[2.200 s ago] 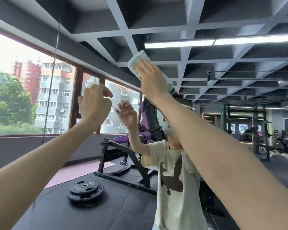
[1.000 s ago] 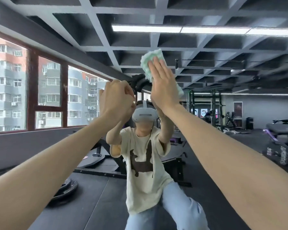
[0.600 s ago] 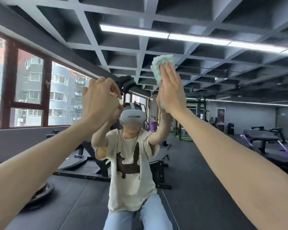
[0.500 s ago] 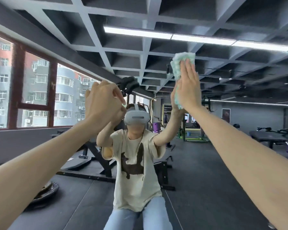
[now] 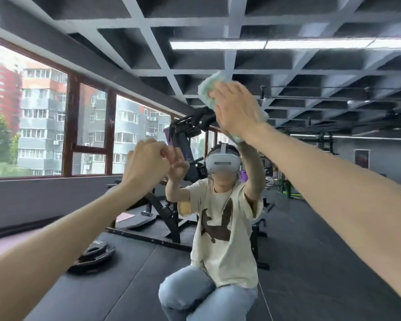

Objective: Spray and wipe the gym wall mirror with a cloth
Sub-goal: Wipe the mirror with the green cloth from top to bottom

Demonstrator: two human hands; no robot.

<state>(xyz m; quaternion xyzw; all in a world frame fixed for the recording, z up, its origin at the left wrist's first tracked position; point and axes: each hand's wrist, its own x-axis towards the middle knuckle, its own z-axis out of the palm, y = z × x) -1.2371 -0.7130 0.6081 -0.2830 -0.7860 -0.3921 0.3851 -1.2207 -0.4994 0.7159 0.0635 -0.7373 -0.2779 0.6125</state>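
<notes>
Mirror glass takes up the whole wall in front of this person, so the gym wall mirror (image 5: 310, 281) shows the room back at them: a row of windows (image 5: 44, 126) with apartment blocks outside, a grey coffered ceiling with a light strip (image 5: 264, 44), a black and purple weight machine (image 5: 183, 135), and weight plates (image 5: 95, 253) stacked on the dark floor. Their reflection (image 5: 222, 228), in a cream T-shirt and a headset, faces them with knees bent.

The right hand (image 5: 236, 107) is up high, fingers straight and close together, palm pressing a green-and-white cloth (image 5: 208, 89) flat on the glass. The cloth shows only at the fingertips and below the wrist; the rest is under the hand and blurred with motion. The left hand (image 5: 146, 163) sits lower and just beside its own reflection, fingers curled in with nothing visible inside them. Whether the knuckles touch the glass, I cannot tell. I see no spray bottle anywhere.

To my eye this is the wiping step, working the upper part of the mirror. The next move calls for a firm, even stroke across or down with the palm flat, overlapping passes so no streaks stay. With that arm stretched high, pressure could easily go light at the fingertips.
</notes>
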